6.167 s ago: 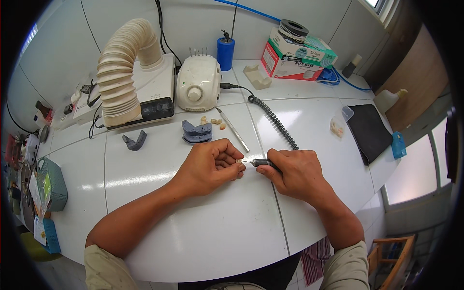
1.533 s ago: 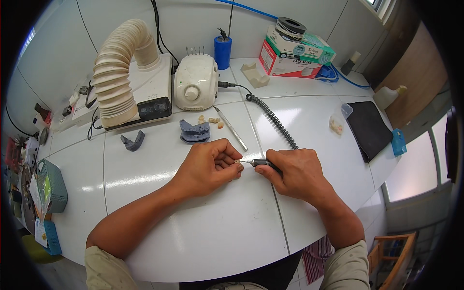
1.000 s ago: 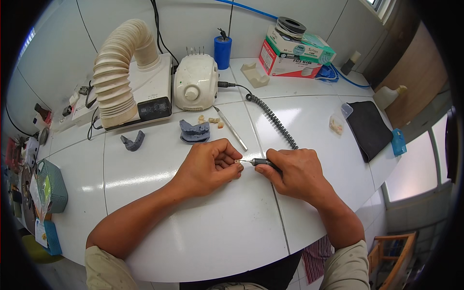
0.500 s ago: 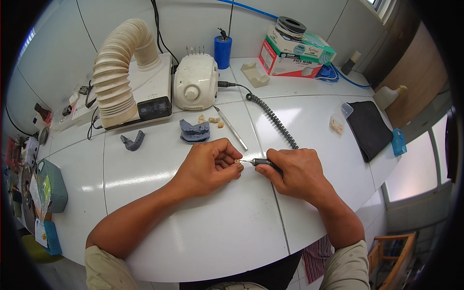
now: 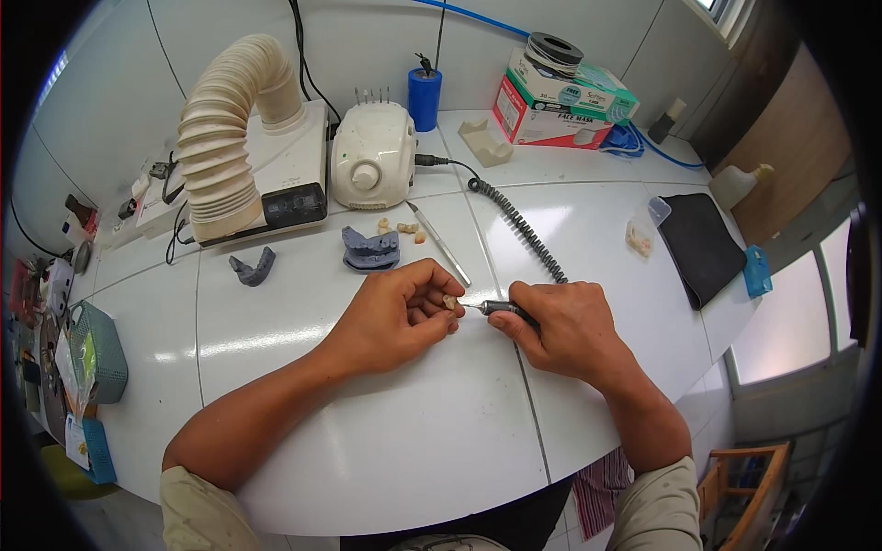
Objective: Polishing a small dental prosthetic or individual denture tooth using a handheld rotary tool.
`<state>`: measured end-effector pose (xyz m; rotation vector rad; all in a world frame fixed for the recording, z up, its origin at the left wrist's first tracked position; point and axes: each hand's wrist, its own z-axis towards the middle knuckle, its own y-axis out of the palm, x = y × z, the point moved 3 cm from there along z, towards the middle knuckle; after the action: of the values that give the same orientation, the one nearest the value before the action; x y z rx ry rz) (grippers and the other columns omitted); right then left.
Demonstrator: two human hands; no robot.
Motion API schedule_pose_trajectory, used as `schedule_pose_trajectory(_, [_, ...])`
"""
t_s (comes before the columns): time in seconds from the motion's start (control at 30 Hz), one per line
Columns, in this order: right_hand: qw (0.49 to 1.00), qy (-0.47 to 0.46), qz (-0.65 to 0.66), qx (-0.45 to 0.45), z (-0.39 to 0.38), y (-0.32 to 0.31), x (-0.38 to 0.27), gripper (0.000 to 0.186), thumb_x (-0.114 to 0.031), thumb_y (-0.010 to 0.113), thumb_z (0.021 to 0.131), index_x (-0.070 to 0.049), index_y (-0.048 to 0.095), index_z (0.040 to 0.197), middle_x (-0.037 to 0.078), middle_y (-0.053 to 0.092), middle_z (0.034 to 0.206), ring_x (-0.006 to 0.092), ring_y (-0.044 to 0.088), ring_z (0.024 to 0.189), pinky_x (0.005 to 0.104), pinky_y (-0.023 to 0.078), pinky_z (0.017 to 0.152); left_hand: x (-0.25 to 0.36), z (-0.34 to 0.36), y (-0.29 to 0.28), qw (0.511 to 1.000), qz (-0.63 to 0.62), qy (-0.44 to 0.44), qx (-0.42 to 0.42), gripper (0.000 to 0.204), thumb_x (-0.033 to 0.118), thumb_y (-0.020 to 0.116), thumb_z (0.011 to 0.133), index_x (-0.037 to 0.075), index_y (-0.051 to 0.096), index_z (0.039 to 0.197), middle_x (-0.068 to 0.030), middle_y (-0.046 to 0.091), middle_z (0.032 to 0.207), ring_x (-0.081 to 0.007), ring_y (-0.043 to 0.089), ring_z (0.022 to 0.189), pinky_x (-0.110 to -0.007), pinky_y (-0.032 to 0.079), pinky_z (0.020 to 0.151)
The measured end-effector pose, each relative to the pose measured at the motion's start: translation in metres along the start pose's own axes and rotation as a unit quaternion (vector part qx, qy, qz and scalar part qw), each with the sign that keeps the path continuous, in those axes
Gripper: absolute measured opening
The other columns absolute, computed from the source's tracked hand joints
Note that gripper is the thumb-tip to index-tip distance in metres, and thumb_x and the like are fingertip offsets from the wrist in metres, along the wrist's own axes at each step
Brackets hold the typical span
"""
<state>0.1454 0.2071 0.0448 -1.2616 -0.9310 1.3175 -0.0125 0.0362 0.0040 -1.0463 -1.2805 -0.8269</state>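
My left hand (image 5: 400, 312) is closed on a small tooth-coloured piece (image 5: 449, 301) between its fingertips. My right hand (image 5: 560, 326) grips a dark rotary handpiece (image 5: 501, 309), its thin metal bit pointing left at the piece; whether they touch is too small to tell. A coiled cord (image 5: 519, 225) runs from a white control unit (image 5: 372, 156) down toward the right hand. Beyond my hands lie a silver knife (image 5: 439, 243), several small tooth-coloured pieces (image 5: 406, 228), a stacked grey dental model (image 5: 370, 248) and, further left, a smaller grey arch (image 5: 251, 268).
A hose extractor (image 5: 220, 138) stands back left, teal baskets (image 5: 96, 354) at the left edge. Behind are a blue cylinder (image 5: 424, 101), mask boxes (image 5: 551, 115) with a spool and a plastic holder (image 5: 482, 142). A black pouch (image 5: 698, 248) and small bag (image 5: 639, 237) lie right, by the desk's edge.
My left fingertips have shifted slightly up, showing more of the small piece at a different angle. The handpiece and right hand have moved very slightly to the right.
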Motion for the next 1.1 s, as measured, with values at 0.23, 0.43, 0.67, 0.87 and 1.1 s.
schedule_pose_trajectory(0.23, [1.000, 0.003, -0.002, -0.016, 0.000, 0.000, 0.000, 0.048, -0.051, 0.065, 0.106, -0.008, 0.067, 0.086, 0.006, 0.068, 0.064, 0.0277, 0.063, 0.051, 0.0428, 0.045, 0.049, 0.008, 0.000, 0.001, 0.999, 0.016, -0.034, -0.015, 0.022, 0.004, 0.066, 0.103, -0.002, 0.062, 0.124, -0.0113, 0.079, 0.113, -0.0135, 0.077, 0.104, -0.022, 0.058, 0.082])
schedule_pose_trajectory(0.43, [1.000, 0.001, -0.003, -0.012, 0.000, 0.001, -0.001, 0.048, -0.052, 0.065, 0.106, -0.008, 0.068, 0.087, 0.005, 0.068, 0.064, 0.0273, 0.063, 0.051, 0.0421, 0.045, 0.049, 0.007, 0.000, 0.002, 0.999, 0.025, -0.033, -0.015, 0.021, 0.005, 0.067, 0.103, -0.002, 0.063, 0.123, -0.0109, 0.079, 0.112, -0.0129, 0.077, 0.103, -0.022, 0.057, 0.080])
schedule_pose_trajectory(0.67, [1.000, 0.008, 0.011, -0.005, 0.000, 0.001, -0.003, 0.044, -0.046, 0.070, 0.103, -0.009, 0.062, 0.080, 0.007, 0.063, 0.063, 0.0309, 0.060, 0.052, 0.0431, 0.044, 0.051, 0.007, 0.000, 0.002, 0.999, 0.033, -0.021, -0.019, 0.019, 0.005, 0.067, 0.104, -0.001, 0.062, 0.121, -0.0111, 0.079, 0.111, -0.0126, 0.077, 0.102, -0.022, 0.057, 0.080])
schedule_pose_trajectory(0.87, [1.000, 0.003, -0.001, -0.013, -0.001, 0.001, 0.000, 0.048, -0.051, 0.065, 0.106, -0.008, 0.067, 0.086, 0.005, 0.067, 0.063, 0.0276, 0.062, 0.050, 0.0423, 0.045, 0.050, 0.007, 0.001, 0.002, 1.000, 0.013, -0.019, -0.020, 0.018, 0.005, 0.066, 0.104, -0.001, 0.060, 0.120, -0.0125, 0.079, 0.111, -0.0135, 0.077, 0.102, -0.023, 0.059, 0.082])
schedule_pose_trajectory(1.1, [1.000, 0.009, 0.002, -0.024, 0.000, 0.000, 0.000, 0.046, -0.050, 0.066, 0.105, -0.009, 0.069, 0.086, 0.005, 0.068, 0.064, 0.0270, 0.064, 0.052, 0.0423, 0.045, 0.050, 0.004, 0.000, 0.001, 1.000, 0.000, -0.021, -0.018, 0.018, 0.006, 0.067, 0.105, -0.002, 0.059, 0.119, -0.0156, 0.078, 0.112, -0.0161, 0.077, 0.102, -0.028, 0.062, 0.090])
